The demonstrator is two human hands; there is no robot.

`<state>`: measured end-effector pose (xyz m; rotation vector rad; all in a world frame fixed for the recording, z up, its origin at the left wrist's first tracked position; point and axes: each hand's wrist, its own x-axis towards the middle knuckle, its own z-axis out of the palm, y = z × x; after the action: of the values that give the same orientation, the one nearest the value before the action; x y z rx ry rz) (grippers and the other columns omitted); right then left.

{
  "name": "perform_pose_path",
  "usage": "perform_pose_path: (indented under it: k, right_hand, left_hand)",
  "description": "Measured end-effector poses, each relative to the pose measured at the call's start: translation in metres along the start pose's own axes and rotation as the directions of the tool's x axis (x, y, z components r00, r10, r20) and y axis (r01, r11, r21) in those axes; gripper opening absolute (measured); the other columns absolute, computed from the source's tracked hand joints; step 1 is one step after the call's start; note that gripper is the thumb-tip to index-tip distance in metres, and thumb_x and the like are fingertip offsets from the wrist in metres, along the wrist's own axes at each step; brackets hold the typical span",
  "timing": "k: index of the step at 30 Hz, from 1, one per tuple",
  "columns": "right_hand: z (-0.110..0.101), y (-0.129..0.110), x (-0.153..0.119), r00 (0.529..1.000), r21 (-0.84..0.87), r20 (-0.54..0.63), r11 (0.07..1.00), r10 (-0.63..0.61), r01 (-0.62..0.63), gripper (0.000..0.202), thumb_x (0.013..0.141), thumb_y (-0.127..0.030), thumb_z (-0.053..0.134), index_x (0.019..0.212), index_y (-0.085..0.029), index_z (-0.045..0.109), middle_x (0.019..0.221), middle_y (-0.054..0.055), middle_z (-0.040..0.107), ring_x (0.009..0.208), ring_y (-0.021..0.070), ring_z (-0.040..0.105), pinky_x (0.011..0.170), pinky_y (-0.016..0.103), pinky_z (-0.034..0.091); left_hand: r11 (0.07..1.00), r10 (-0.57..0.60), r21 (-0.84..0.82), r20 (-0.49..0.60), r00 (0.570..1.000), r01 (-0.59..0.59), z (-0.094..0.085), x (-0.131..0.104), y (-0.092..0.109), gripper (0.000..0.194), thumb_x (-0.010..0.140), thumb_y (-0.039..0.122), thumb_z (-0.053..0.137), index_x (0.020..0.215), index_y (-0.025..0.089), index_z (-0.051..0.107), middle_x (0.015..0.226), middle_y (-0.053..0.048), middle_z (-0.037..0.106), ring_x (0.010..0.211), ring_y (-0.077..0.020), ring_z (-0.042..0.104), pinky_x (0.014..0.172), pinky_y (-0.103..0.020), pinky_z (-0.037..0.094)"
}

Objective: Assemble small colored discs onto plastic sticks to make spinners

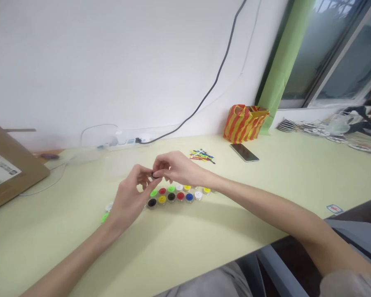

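Note:
Both hands meet above the table, pinching a small round black piece (155, 175) that the fingers partly cover. My left hand (133, 190) grips it from the left between thumb and fingertips. From the right, my right hand (177, 168) closes its fingertips on the same piece. Just below the hands stand rows of small clear round pots with coloured tops, among them a black one (152, 202), a yellow one (162, 200) and a blue one (189, 197). A green-topped pot (104, 217) sits beside my left wrist, partly hidden by it.
Thin coloured plastic sticks (201, 155) lie in a pile behind my right hand. A phone (244, 152) and a red-and-yellow striped bag (245, 123) are farther right. A cardboard box (15, 165) stands at the left; a black cable (216, 80) runs down to a power strip (128, 139).

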<state>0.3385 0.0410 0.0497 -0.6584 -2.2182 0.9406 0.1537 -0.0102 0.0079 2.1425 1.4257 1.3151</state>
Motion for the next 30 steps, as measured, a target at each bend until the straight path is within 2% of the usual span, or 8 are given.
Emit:
perform_pose_path:
  k: [2, 4, 7, 9, 12, 18, 24, 30]
  right_hand:
    - [-0.017, 0.011, 0.015, 1.0, -0.025, 0.007, 1.0, -0.017, 0.017, 0.004, 0.094, -0.016, 0.059, 0.093, -0.016, 0.063, 0.079, 0.002, 0.069, 0.068, 0.0133, 0.065, 0.06, 0.023, 0.051]
    - [-0.046, 0.032, 0.025, 0.991, -0.22, -0.134, 0.975, -0.018, -0.012, 0.014, 0.093, -0.012, 0.058, 0.105, -0.015, 0.065, 0.094, 0.006, 0.073, 0.077, 0.0143, 0.067, 0.069, 0.024, 0.053]
    - [-0.101, 0.078, 0.023, 0.885, -0.522, -0.461, 0.787, 0.063, -0.329, 0.029, 0.092, -0.006, 0.053, 0.116, -0.016, 0.066, 0.113, 0.011, 0.073, 0.104, 0.0203, 0.066, 0.088, 0.028, 0.05]
    - [-0.133, 0.108, 0.01, 0.841, -0.516, -0.429, 0.674, 0.331, -0.529, 0.025, 0.091, -0.006, 0.056, 0.112, -0.013, 0.068, 0.118, 0.013, 0.072, 0.104, 0.0201, 0.067, 0.084, 0.025, 0.051]
    - [-0.161, 0.144, -0.013, 0.81, -0.502, -0.296, 0.638, 0.507, -0.583, 0.018, 0.088, -0.009, 0.063, 0.104, -0.009, 0.072, 0.104, 0.014, 0.076, 0.079, 0.0167, 0.07, 0.065, 0.022, 0.052]
    - [-0.164, 0.176, -0.019, 0.789, -0.566, -0.178, 0.595, 0.588, -0.571, 0.014, 0.081, -0.015, 0.074, 0.093, -0.013, 0.08, 0.086, 0.008, 0.078, 0.072, 0.0156, 0.069, 0.062, 0.02, 0.049]
    - [-0.161, 0.194, -0.007, 0.795, -0.645, -0.237, 0.521, 0.558, -0.558, 0.018, 0.079, -0.017, 0.076, 0.096, -0.013, 0.081, 0.099, 0.01, 0.079, 0.082, 0.0172, 0.069, 0.067, 0.02, 0.046]
    - [-0.158, 0.206, -0.013, 0.759, -0.679, -0.354, 0.408, 0.547, -0.611, 0.022, 0.083, -0.019, 0.071, 0.102, -0.012, 0.08, 0.099, 0.013, 0.078, 0.082, 0.0193, 0.069, 0.066, 0.022, 0.044]
  left_hand:
    - [0.999, 0.032, 0.036, -0.06, 0.998, -0.03, -0.004, 0.002, -0.007, 0.026, 0.091, 0.046, 0.068, 0.097, 0.023, 0.058, 0.08, 0.0, 0.066, 0.071, -0.0164, 0.064, 0.061, -0.027, 0.052]
    - [0.984, 0.13, 0.134, -0.088, 0.988, -0.117, -0.005, 0.004, -0.015, 0.023, 0.092, 0.045, 0.066, 0.098, 0.023, 0.061, 0.077, 0.001, 0.066, 0.067, -0.0156, 0.062, 0.062, -0.028, 0.052]
    - [0.907, 0.334, 0.293, -0.06, 0.941, -0.303, -0.005, 0.007, -0.027, 0.018, 0.094, 0.04, 0.064, 0.099, 0.024, 0.065, 0.077, 0.001, 0.068, 0.066, -0.0153, 0.061, 0.065, -0.03, 0.051]
    - [0.866, 0.413, 0.324, -0.037, 0.91, -0.38, -0.004, 0.008, -0.033, 0.015, 0.095, 0.037, 0.064, 0.101, 0.024, 0.067, 0.081, 0.0, 0.07, 0.069, -0.016, 0.064, 0.067, -0.031, 0.052]
    - [0.848, 0.458, 0.318, -0.04, 0.888, -0.424, -0.004, 0.011, -0.036, 0.014, 0.094, 0.035, 0.066, 0.103, 0.024, 0.068, 0.08, 0.0, 0.069, 0.07, -0.0164, 0.064, 0.067, -0.03, 0.051]
    - [0.837, 0.487, 0.315, -0.055, 0.872, -0.448, -0.008, 0.01, -0.033, 0.014, 0.093, 0.034, 0.071, 0.104, 0.026, 0.069, 0.076, 0.001, 0.067, 0.066, -0.0163, 0.062, 0.065, -0.031, 0.049]
    - [0.84, 0.495, 0.266, -0.017, 0.869, -0.474, -0.01, 0.009, -0.032, 0.017, 0.093, 0.031, 0.071, 0.108, 0.027, 0.069, 0.08, 0.002, 0.07, 0.069, -0.0152, 0.063, 0.067, -0.03, 0.051]
    - [0.836, 0.477, 0.272, 0.067, 0.876, -0.476, -0.007, 0.008, -0.037, 0.018, 0.095, 0.032, 0.069, 0.11, 0.022, 0.069, 0.081, 0.002, 0.068, 0.07, -0.0129, 0.062, 0.067, -0.026, 0.051]
